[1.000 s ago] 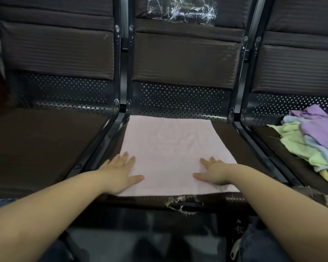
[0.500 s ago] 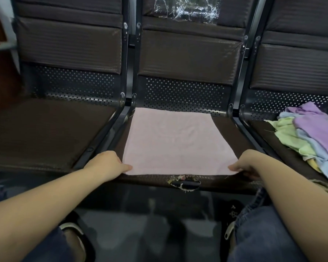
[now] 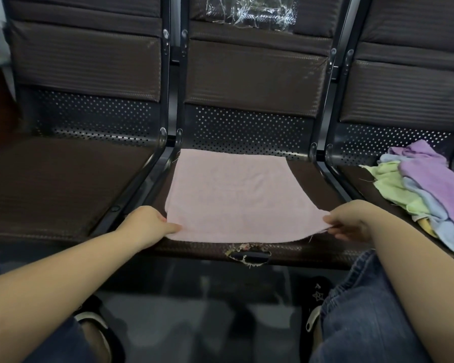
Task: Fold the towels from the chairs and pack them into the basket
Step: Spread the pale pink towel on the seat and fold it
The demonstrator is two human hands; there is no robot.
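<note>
On the middle seat [image 3: 317, 184] the pink towel [image 3: 233, 195] lies flat, with unfolded towels [image 3: 425, 184] heaped on the seat to its right. Your left hand [image 3: 146, 225] and right hand [image 3: 350, 221] each pinch a near corner: you are probably starting the first fold, so carry both corners evenly to the far edge.

Seating: three joined dark brown chairs [image 3: 71, 176] — perforated metal backs, black frames
Middle seat edge [image 3: 248, 254]: torn (padding showing) at 6 o'clock
Floor [image 3: 184, 320]: grey — dim
</note>
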